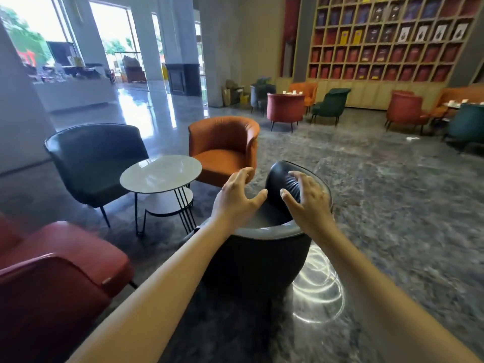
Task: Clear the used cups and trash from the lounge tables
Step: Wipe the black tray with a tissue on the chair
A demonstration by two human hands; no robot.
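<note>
Two hands, one black bin, one round table and three armchairs close by.

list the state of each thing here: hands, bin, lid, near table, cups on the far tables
left hand: open, fingers spread, holds nothing, over the bin mouth
right hand: open, fingers spread in front of the lid, contact unclear
bin: upright on the floor, mouth uncovered
lid: tipped up at the far rim
near table: upright
far cups: standing on their table
right cups: on their table, too small to tell more
</note>
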